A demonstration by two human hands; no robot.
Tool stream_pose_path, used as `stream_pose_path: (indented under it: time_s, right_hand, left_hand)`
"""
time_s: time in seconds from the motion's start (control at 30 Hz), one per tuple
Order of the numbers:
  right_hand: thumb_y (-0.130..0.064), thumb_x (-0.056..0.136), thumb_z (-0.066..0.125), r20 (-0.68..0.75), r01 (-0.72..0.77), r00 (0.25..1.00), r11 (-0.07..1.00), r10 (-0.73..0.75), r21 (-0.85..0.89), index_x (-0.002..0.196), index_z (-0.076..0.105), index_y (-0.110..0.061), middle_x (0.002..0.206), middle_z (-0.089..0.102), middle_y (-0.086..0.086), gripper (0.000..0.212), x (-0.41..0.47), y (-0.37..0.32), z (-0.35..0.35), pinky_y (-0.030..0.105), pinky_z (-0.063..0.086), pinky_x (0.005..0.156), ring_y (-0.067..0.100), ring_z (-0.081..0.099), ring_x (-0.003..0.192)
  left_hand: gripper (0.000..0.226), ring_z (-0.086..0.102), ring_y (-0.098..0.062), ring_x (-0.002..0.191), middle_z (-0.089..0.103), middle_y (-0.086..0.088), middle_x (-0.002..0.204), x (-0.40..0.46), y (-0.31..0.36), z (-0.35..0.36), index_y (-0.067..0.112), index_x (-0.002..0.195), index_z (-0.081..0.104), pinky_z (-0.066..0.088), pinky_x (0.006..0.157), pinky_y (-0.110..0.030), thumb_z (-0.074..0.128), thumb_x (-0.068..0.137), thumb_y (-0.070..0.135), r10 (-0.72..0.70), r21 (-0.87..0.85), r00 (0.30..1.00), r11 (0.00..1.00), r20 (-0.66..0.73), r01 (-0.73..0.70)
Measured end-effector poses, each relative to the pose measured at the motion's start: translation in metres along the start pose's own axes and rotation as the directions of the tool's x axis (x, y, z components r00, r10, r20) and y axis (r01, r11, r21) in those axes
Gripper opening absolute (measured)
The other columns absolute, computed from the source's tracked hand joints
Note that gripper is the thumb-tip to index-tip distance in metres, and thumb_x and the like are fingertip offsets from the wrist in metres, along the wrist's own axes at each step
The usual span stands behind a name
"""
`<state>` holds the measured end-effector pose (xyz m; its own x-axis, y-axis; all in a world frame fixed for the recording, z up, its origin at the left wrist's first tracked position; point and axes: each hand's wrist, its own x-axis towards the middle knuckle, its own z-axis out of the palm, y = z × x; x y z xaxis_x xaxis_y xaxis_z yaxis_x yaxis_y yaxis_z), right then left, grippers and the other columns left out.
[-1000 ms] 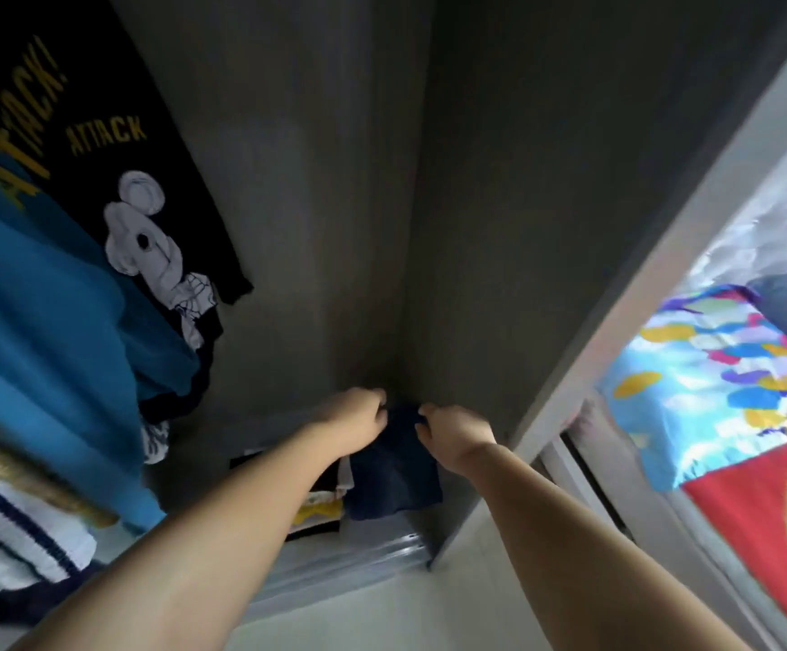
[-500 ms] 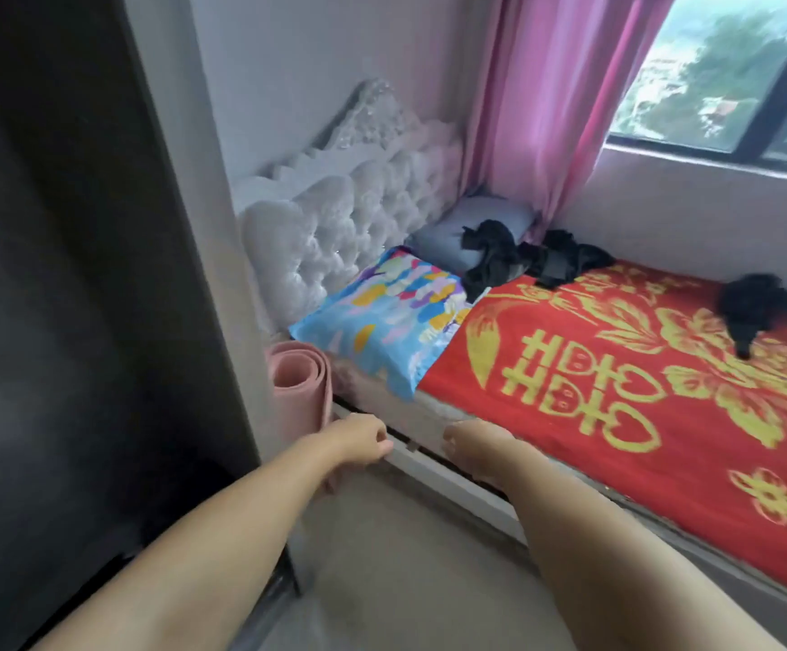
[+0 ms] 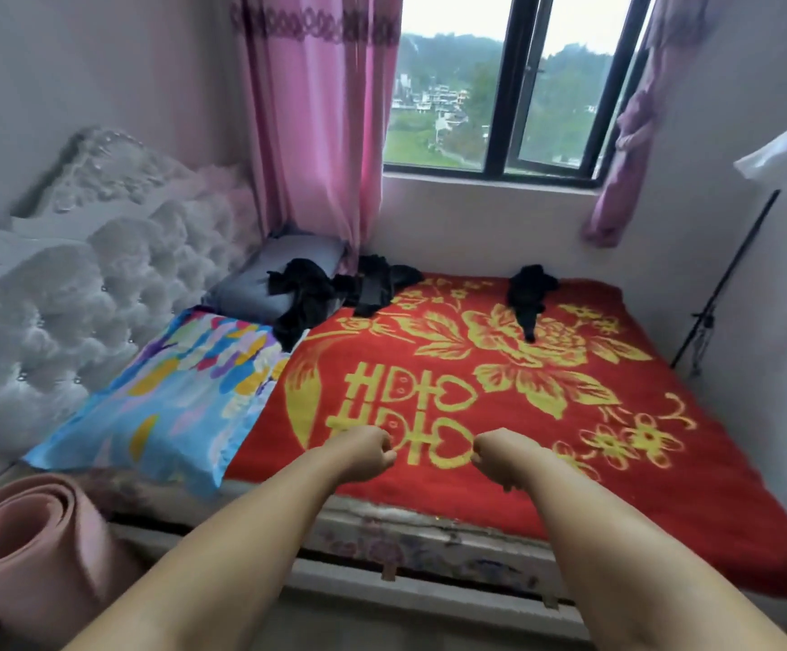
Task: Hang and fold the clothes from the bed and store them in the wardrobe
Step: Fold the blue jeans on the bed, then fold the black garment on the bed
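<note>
The bed (image 3: 710, 444) wears a red blanket with yellow flowers. Three black garments lie crumpled at its far side: one (image 3: 302, 293) draped over the grey pillow, one (image 3: 382, 284) beside it below the curtain, one (image 3: 530, 293) further right under the window. My left hand (image 3: 365, 451) and my right hand (image 3: 499, 458) hover over the near edge of the blanket, both with fingers curled in and nothing in them. The garments are well beyond both hands. The wardrobe is out of view.
A blue patterned pillow (image 3: 170, 397) and a grey pillow (image 3: 250, 279) lie against the tufted white headboard (image 3: 76, 284). A rolled pink mat (image 3: 20, 547) stands at the lower left. Pink curtains (image 3: 316, 124) flank the window. A black stand (image 3: 720, 293) leans at the right wall.
I have let go of the dark folded garment in the wardrobe and turned right to face the bed. Both hands came away with nothing and now reach over the blanket.
</note>
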<state>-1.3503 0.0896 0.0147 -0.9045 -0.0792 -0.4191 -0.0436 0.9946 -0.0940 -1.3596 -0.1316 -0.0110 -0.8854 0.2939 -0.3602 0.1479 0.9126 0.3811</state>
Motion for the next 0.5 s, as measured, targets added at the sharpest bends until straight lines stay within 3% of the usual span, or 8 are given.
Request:
stream_pose_path:
  time_s: [0.13,0.27,0.37,0.5]
  right_hand:
    - [-0.027,0.102,0.037,0.013,-0.015,1.0,0.999,0.016,-0.036,0.121,0.056,-0.008,0.118,0.064,0.01,0.033,0.024,0.037,-0.023,0.032,0.044,0.072,0.024,0.057,0.087]
    - [-0.027,0.103,0.036,0.038,-0.012,0.999,1.0,0.013,-0.021,0.121,0.056,-0.007,0.115,0.064,0.01,0.033,0.054,0.045,-0.029,0.035,0.051,0.077,0.027,0.064,0.099]
    - [-0.024,0.101,0.038,0.085,-0.009,0.996,1.0,0.01,-0.01,0.125,0.055,-0.009,0.119,0.063,0.012,0.032,0.082,0.035,-0.024,0.036,0.05,0.087,0.029,0.062,0.107]
    - [-0.023,0.098,0.046,0.096,0.023,0.995,1.0,-0.025,0.016,0.122,0.059,-0.011,0.119,0.064,0.012,0.03,0.137,0.004,-0.039,0.038,0.052,0.09,0.029,0.063,0.108]
  left_hand:
    - [0.035,0.053,-0.023,0.076,0.061,-0.007,0.091,0.042,0.034,-0.014,0.005,0.1,0.066,0.041,0.064,-0.033,0.044,0.098,0.032,0.032,0.016,0.999,0.999,0.016,-0.032]
    - [0.027,0.045,-0.02,0.071,0.055,-0.008,0.085,0.076,0.032,-0.028,0.01,0.087,0.058,0.033,0.063,-0.031,0.044,0.098,0.03,0.022,0.012,1.0,1.0,0.019,-0.022]
    - [0.033,0.05,-0.023,0.072,0.06,-0.009,0.087,0.095,0.012,-0.033,0.004,0.095,0.064,0.037,0.063,-0.032,0.045,0.098,0.03,-0.025,0.035,0.999,0.999,0.046,0.024]
    - [0.035,0.062,-0.027,0.091,0.066,-0.009,0.108,0.131,-0.031,-0.06,0.006,0.108,0.065,0.05,0.075,-0.038,0.045,0.097,0.033,-0.064,0.104,0.997,0.993,0.04,0.059]
